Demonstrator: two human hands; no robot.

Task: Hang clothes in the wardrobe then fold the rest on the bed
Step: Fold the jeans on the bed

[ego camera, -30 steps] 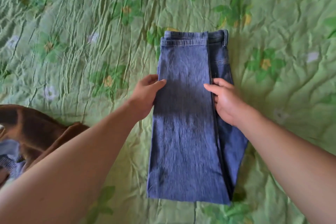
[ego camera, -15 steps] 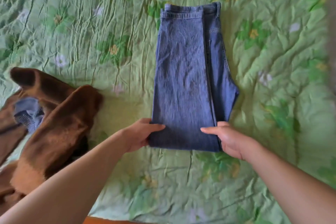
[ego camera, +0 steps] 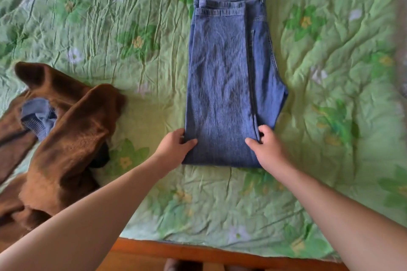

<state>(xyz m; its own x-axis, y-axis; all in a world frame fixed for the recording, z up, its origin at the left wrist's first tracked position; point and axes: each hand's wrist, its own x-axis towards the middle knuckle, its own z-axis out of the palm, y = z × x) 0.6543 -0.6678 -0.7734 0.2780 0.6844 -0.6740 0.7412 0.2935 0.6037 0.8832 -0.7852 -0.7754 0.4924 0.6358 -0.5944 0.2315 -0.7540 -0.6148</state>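
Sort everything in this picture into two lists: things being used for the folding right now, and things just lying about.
In use: blue jeans, folded lengthwise; left hand and right hand, gripping their near end; green floral bedspread beneath.
Lying about: brown fleece garment; blue ribbed garment tucked in it; wooden bed frame.

A second ago the left hand [ego camera: 174, 149] and the right hand [ego camera: 267, 147] lay at the middle of the jeans [ego camera: 224, 77], one on each long side. Since then both have slid to the near end. Half a second ago their fingers were straight; now each hand pinches its near corner, thumb on top.
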